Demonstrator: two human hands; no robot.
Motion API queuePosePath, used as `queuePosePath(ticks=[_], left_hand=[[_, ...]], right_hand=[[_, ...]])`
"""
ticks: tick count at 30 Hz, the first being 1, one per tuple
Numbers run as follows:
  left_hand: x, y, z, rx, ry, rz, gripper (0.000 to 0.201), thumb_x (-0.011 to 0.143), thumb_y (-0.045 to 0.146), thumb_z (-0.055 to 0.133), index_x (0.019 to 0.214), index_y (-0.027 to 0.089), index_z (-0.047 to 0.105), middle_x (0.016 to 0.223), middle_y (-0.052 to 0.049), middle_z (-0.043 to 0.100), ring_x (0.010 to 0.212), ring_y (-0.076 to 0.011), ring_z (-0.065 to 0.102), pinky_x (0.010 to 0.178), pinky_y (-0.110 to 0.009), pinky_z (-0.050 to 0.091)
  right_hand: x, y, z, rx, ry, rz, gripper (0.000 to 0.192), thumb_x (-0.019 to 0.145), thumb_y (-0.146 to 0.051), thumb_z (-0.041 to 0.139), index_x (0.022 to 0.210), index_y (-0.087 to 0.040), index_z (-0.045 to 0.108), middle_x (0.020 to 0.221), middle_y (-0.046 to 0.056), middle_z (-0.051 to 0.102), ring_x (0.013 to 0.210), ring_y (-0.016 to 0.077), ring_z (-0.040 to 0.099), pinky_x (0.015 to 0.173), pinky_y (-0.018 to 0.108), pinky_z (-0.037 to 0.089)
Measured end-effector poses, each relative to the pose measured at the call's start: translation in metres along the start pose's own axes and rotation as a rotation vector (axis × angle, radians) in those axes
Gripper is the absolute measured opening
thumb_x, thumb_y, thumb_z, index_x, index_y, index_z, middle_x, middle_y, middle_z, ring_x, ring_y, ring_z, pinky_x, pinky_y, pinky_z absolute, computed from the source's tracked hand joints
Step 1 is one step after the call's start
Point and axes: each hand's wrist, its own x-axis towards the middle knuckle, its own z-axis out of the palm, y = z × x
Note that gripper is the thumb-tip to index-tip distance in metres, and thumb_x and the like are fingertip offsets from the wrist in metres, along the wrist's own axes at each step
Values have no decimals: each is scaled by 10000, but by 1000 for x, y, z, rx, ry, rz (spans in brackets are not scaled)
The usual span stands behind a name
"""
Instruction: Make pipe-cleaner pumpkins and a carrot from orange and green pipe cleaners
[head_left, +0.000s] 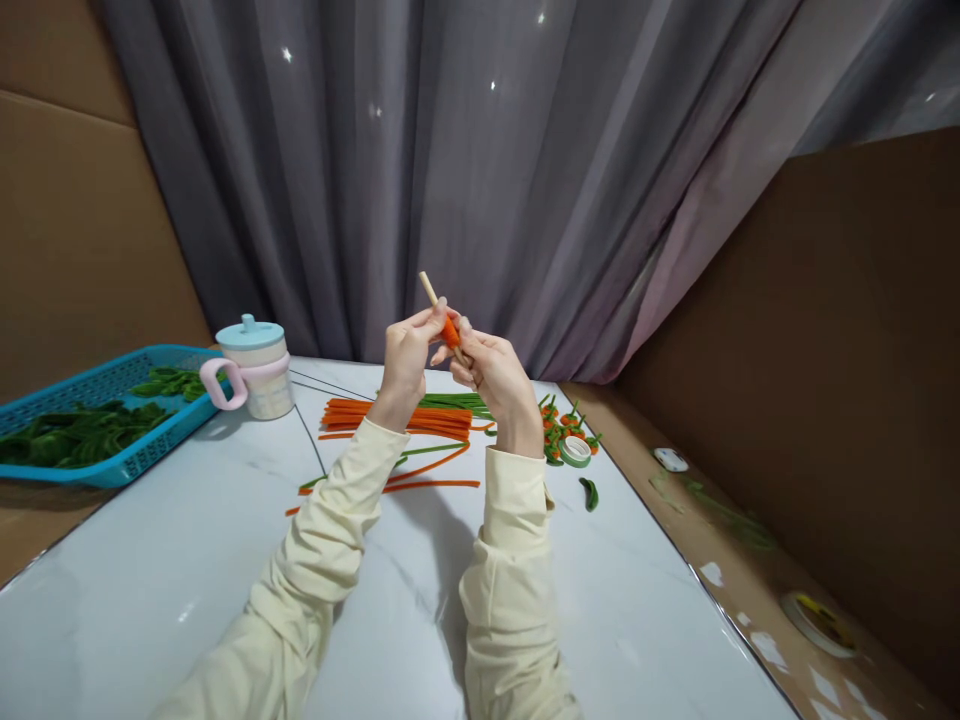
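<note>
1. Wooden stick with orange pipe cleaner wound around it is raised above the surface, tilted up to the left.
2. Left hand pinches the stick with its fingertips at the orange winding.
3. Right hand grips the lower end of the stick, fingers closed around it.
4. Orange and green pipe cleaners lie on the surface beyond the hands; a tape roll sits to the right.
5. A lidded cup stands beside a blue basket on the left.

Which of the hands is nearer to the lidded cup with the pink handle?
Left. The left hand is raised just right of the cup; the right hand is farther right, beyond the left.
</note>
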Motion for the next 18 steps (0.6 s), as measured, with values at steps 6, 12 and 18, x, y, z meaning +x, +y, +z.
queuePosePath(ticks=[6, 12, 18], left_hand=[[1, -3, -2, 51, 14, 23, 251, 651, 371, 753, 647, 127, 695, 595, -27, 636, 552, -123, 575, 464, -201, 387], [0, -2, -1, 44, -26, -4, 287, 644, 404, 758, 671, 122, 712, 688, -60, 690, 614, -141, 607, 534, -220, 426], [-1, -1, -1, 39, -63, 24, 276, 669, 396, 726, 693, 121, 728, 767, -100, 715, 682, -175, 633, 427, -198, 360]], right_hand=[[-3, -2, 3, -143, 47, 0, 434, 567, -321, 811, 908, -129, 624, 660, -23, 599, 463, 28, 375, 408, 176, 229], [-2, -3, 6, -328, 135, -99, 371, 608, -393, 764, 815, -119, 623, 599, -19, 575, 501, 63, 424, 425, 194, 254], [0, 1, 2, -422, 142, -194, 306, 748, -444, 641, 775, -139, 628, 563, -18, 570, 452, 54, 323, 419, 200, 218]])
